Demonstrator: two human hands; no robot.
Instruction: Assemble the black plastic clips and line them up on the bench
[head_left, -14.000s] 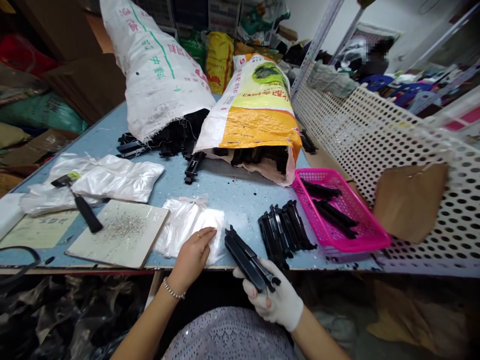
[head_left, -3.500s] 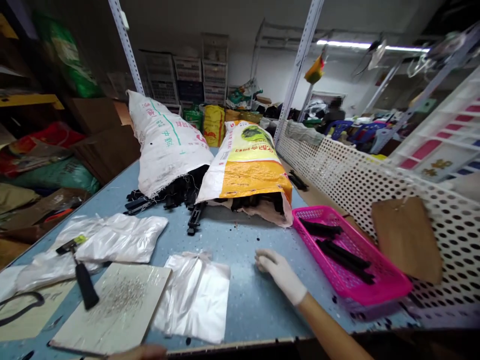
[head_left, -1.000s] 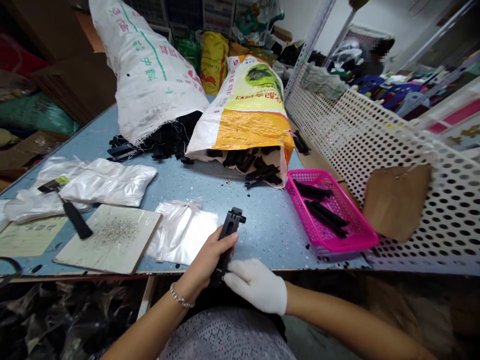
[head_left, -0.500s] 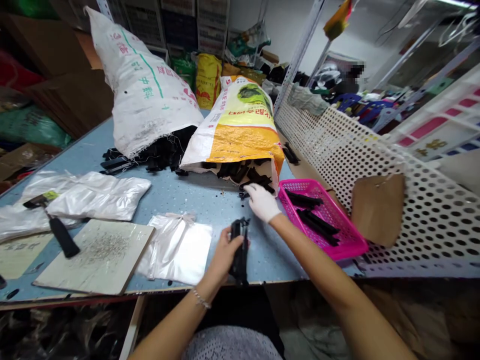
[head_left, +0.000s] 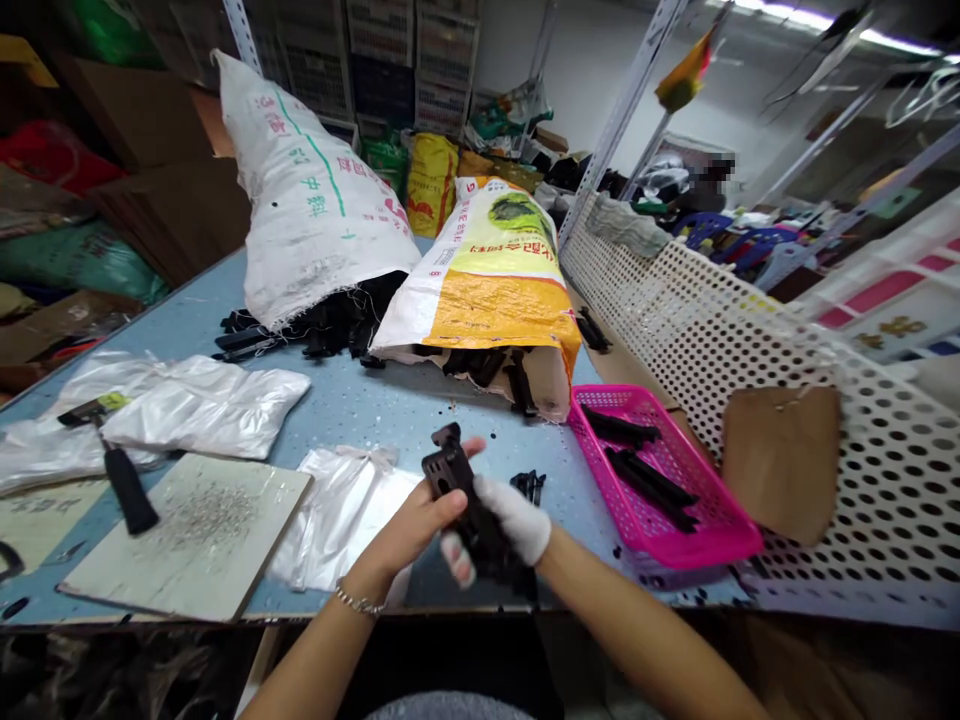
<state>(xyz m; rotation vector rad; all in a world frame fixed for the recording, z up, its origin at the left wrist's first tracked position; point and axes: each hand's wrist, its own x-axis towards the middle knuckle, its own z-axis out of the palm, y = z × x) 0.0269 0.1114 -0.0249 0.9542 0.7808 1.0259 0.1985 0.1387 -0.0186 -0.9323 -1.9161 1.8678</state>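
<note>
My bare left hand, with a bracelet at the wrist, grips a long black plastic part with its thumb across the top. From the other side my right hand, in a white glove, is wrapped round the same part, its fingertips showing underneath. The part is held tilted above the front of the table; its lower end is partly hidden. Just behind the gloved hand, more black plastic lies on the tabletop. A pink basket to the right contains several similar black parts.
A yellow-and-white sack and a white sack spill black parts at the back. On the left lie a hammer, a square board and clear plastic bags. A perforated white panel borders the right side.
My left hand has raised and tilted the black part. My right hand has come back from beside the yellow sack's mouth to grasp it. The view has shifted slightly.
</note>
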